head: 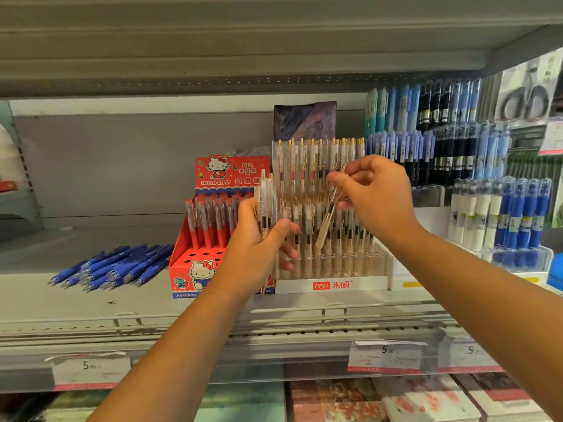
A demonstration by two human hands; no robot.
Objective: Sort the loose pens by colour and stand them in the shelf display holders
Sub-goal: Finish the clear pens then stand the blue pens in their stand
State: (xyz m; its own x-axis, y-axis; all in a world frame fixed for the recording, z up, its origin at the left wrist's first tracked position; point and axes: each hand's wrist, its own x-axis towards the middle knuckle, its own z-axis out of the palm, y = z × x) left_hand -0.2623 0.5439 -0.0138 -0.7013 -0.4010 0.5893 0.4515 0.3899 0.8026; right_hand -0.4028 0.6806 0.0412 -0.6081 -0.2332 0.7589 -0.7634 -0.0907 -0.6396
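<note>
Right, my left hand [259,239] grips a small bunch of clear pens [265,202], approx 4, count unsure. My right hand [376,196] pinches 1 clear pen [327,217] above the white holder [332,284]. Red holder [185,269] sits just left; approx 10 blue pens [112,266] lie loose on the shelf [91,300].

Left hand [254,239] grips a bunch of clear gold-trim pens [266,205], upright, in front of the clear hesu holder [332,284]. Right hand [376,196] pinches one clear pen [327,220], tilted, tip down over the holder's front rows. Red Hello Kitty box [198,269] just left of it holds red pens [210,220]. Loose blue pens [115,266] lie on the shelf [61,303] further left. Blue and white pens in a holder [518,257] at right
</note>
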